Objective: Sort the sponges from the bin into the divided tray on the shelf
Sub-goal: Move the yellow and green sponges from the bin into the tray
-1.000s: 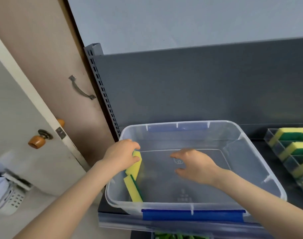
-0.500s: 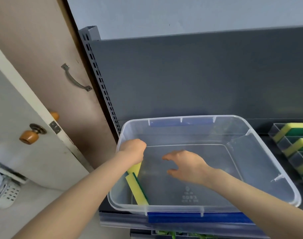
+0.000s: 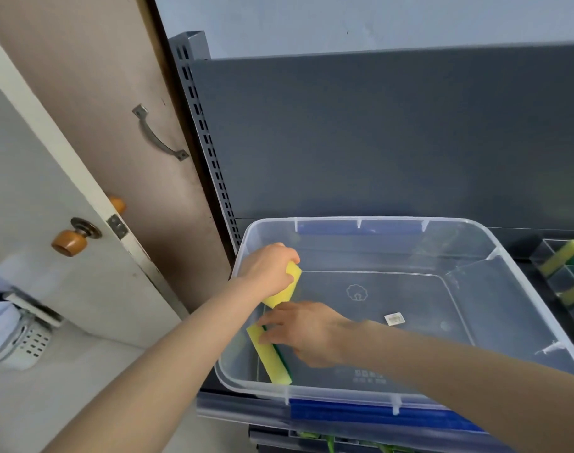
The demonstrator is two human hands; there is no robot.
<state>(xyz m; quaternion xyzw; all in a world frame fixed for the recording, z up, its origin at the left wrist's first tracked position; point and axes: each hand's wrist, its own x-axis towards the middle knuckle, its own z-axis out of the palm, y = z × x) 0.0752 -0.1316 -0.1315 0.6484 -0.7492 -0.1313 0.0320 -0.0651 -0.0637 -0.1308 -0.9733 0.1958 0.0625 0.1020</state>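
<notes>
Nearest is the blue strip along the front rim of the clear bin. Just inside the bin's near-left corner, the lower sponge stands on edge against the left wall, yellow with a green side.

The big change is the right hand. Half a second ago it was hovering mid-bin with its fingers spread. Now it's swung left and down onto that lower sponge. The fingers are stretched out with the fingertips touching the sponge's far end, not wrapped round it as far as I can see.

A bit further in, the left hand hasn't let go. Its fingers are still curled tight round the upper sponge, which is tilted by the bin's left wall just above the lower one. More of its yellow shows than before.

With the right hand out of the way, a small white sticker shows on the bin floor.

At the far right edge the divided tray sits on the shelf, holding more sponges. It's slid further out of view than before. Behind everything is the grey back panel, and far left there's a door with an orange knob.
</notes>
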